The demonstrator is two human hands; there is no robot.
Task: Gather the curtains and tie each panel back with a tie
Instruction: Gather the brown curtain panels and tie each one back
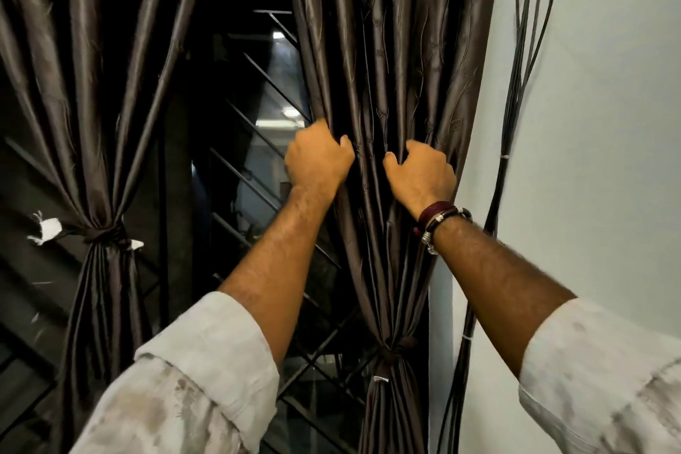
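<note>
Pale wall and a dark barred window are framing the scene, with a bundle of black cables hanging down the wall just right of the right curtain, which serves as the landmark from here on.

Left hand is gripping that curtain's window-side edge, fingers curled into the folds and thumb lying over the front. Right hand is clutching folds nearer the wall-side edge at about the same height, fingers hooked into a pleat; a bracelet is sitting on its wrist. Both hands are clamped on cloth, with a few pleats running between them.

Below the hands, this curtain is already narrowing into a dark tie knotted around it. Well to the left of it, across the window, the left curtain is hanging cinched by its own tie.

Judging by the sheen and the soft, deep pleats, the cloth is looking light, limp and rather slippery, so loose pinches are likely to be sliding off. Whole folds bunched in the fist, taken at the edges above the tie, are probably giving the surest hold, and pulling gently should be sparing the hanging at the top, which is out of view.
</note>
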